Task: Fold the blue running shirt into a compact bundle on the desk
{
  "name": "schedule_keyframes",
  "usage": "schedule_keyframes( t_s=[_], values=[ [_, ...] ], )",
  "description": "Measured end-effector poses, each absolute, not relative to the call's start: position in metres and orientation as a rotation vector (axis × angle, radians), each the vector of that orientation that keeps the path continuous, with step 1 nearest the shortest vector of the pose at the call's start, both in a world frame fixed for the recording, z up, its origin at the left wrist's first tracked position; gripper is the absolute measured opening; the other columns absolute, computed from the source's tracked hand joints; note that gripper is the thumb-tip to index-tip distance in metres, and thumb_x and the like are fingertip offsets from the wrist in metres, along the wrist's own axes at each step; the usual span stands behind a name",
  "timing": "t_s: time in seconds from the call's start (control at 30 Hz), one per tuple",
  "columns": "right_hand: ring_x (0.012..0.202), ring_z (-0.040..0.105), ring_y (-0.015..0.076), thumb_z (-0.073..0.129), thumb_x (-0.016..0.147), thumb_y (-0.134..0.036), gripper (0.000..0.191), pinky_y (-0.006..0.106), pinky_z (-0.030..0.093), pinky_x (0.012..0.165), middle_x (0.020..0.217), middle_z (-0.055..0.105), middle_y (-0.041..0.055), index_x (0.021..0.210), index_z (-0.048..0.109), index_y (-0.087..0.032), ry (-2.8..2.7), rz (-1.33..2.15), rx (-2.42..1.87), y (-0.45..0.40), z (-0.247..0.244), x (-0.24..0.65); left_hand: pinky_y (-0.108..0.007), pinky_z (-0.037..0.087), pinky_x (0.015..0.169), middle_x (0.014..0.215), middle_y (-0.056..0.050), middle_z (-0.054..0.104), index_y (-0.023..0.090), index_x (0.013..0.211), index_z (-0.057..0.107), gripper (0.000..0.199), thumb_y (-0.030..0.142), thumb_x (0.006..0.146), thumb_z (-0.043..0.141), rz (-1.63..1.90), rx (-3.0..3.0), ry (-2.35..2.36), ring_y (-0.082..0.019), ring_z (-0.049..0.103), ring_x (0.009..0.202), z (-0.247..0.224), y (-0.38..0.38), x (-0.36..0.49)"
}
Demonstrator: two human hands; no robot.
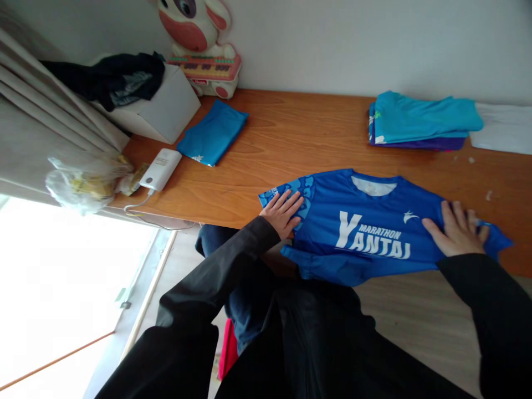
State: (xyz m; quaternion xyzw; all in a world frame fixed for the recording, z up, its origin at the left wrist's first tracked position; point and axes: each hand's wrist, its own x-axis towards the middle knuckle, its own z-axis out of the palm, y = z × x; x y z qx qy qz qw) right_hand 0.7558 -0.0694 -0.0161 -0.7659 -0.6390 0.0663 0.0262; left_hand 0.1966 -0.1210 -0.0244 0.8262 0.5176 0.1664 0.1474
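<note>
A blue T-shirt (374, 213) with white "Marathon Yantai" lettering lies front side up on the wooden table, its collar toward the wall. Its lower part hangs over the table's near edge toward my lap. My left hand (284, 213) rests flat on the patterned sleeve at the left, fingers stretched out. On the other side, my right hand (459, 230) presses on the shirt near the right sleeve, fingers spread and slightly blurred. Part of the right sleeve is hidden behind that hand.
The wooden table (299, 133) runs along the wall. Folded clothes (424, 119) are stacked at the back right, beside white cloth (502, 127). Toward the left are a folded blue garment (216, 133), a white power bank (161, 169), a box (166, 105), a toy keyboard (208, 66) and a plastic bag (87, 183).
</note>
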Motion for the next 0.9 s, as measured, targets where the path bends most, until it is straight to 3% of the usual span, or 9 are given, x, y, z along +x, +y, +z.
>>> schedule_keyframes(
  t_s=[0.13, 0.27, 0.4, 0.57, 0.73, 0.9],
  values=[
    [0.179, -0.002, 0.0430, 0.026, 0.107, -0.086, 0.103, 0.077, 0.002, 0.137, 0.194, 0.001, 0.0082, 0.190, 0.013, -0.026, -1.973, 0.362, -2.471, -0.056, -0.021, 0.747, -0.060, 0.016, 0.146, 0.187, -0.008, 0.038, 0.025, 0.179, 0.044, 0.074, 0.046, 0.109, 0.053, 0.312, 2.406, 1.529, -0.037, 0.030, 0.177, -0.025, -0.075, 0.178],
    [0.179, -0.010, 0.0425, 0.019, 0.107, -0.087, 0.103, 0.079, -0.002, 0.136, 0.194, -0.011, 0.0038, 0.190, 0.003, -0.028, -1.951, 0.446, -2.524, -0.031, -0.010, 0.733, -0.063, 0.009, 0.146, 0.192, -0.008, 0.022, 0.021, 0.184, 0.029, 0.089, 0.053, 0.106, 0.057, 0.050, 2.382, 1.493, -0.038, 0.018, 0.180, -0.007, -0.026, 0.170],
    [0.178, -0.012, 0.0444, 0.021, 0.109, -0.083, 0.101, 0.080, -0.004, 0.136, 0.194, -0.012, 0.0080, 0.190, 0.008, -0.022, -1.993, 0.350, -2.507, -0.023, 0.003, 0.717, -0.072, 0.004, 0.144, 0.193, -0.010, 0.021, 0.023, 0.184, 0.030, 0.094, 0.052, 0.101, 0.064, 0.064, 2.384, 1.424, -0.040, 0.017, 0.180, -0.001, -0.012, 0.154],
    [0.179, -0.005, 0.0416, 0.023, 0.109, -0.081, 0.096, 0.073, 0.008, 0.141, 0.195, -0.007, 0.0023, 0.190, 0.010, -0.029, -2.087, 0.324, -2.429, -0.047, -0.005, 0.704, -0.061, 0.010, 0.146, 0.191, -0.013, 0.028, 0.020, 0.183, 0.035, 0.093, 0.058, 0.102, 0.063, 0.285, 2.409, 1.412, -0.037, 0.023, 0.179, -0.011, -0.039, 0.118],
    [0.178, -0.008, 0.0477, 0.021, 0.109, -0.083, 0.099, 0.081, 0.002, 0.137, 0.195, -0.006, 0.0029, 0.190, 0.006, -0.029, -2.110, 0.417, -2.463, -0.055, -0.012, 0.691, -0.064, 0.013, 0.145, 0.191, -0.014, 0.025, 0.021, 0.184, 0.032, 0.106, 0.066, 0.096, 0.070, 0.228, 2.361, 1.530, -0.043, 0.017, 0.179, -0.013, -0.053, 0.101],
    [0.176, -0.011, 0.0512, 0.023, 0.109, -0.085, 0.102, 0.081, 0.000, 0.137, 0.195, -0.006, 0.0056, 0.190, 0.003, -0.027, -2.150, 0.444, -2.432, -0.038, -0.002, 0.680, -0.061, 0.013, 0.146, 0.192, -0.012, 0.022, 0.020, 0.185, 0.029, 0.113, 0.071, 0.093, 0.072, 0.171, 2.348, 1.598, -0.043, 0.016, 0.180, -0.015, -0.068, 0.093]
  ],
)
